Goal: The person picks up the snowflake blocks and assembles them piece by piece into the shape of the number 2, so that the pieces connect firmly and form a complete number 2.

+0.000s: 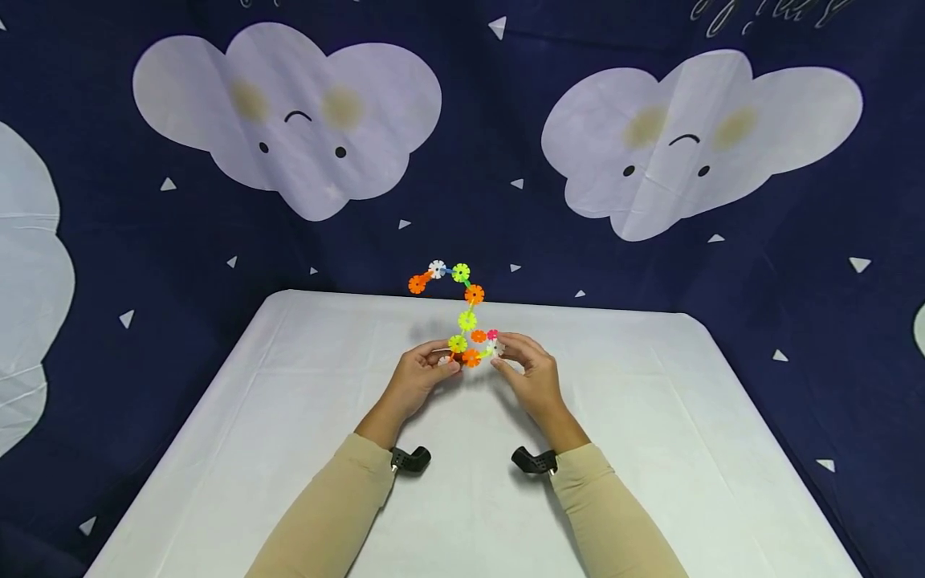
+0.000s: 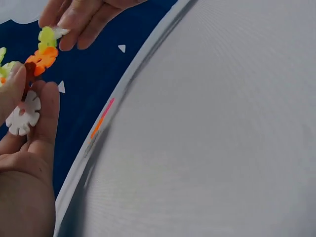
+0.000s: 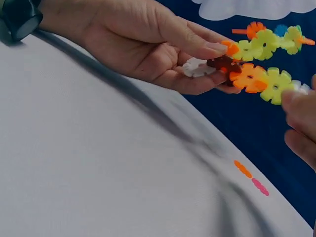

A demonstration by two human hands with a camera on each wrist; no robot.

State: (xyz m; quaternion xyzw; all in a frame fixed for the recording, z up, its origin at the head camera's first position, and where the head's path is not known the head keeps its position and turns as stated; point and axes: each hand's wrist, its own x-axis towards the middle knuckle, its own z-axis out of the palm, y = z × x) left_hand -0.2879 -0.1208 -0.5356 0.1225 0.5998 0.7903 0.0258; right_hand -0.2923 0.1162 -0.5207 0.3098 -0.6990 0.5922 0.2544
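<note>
Both hands hold a curved chain of interlocking plastic snowflake discs (image 1: 467,320) above the white table. My left hand (image 1: 419,377) pinches the chain's lower left part at a brown disc (image 3: 224,64), with a white disc (image 2: 22,118) lying against its fingers. My right hand (image 1: 533,373) pinches another white disc (image 1: 495,348) at the lower right end, beside a yellow-green disc (image 3: 276,86) and an orange one (image 3: 249,77). From the left hand, the rest of the chain rises and bends left, finishing in an orange disc (image 1: 417,284).
An orange disc (image 3: 242,169) and a pink disc (image 3: 260,186) lie loose on the table near its far edge. The white-covered table (image 1: 462,514) ends at a dark blue backdrop (image 1: 491,144) printed with clouds. Wrist cameras (image 1: 410,460) sit on both wrists.
</note>
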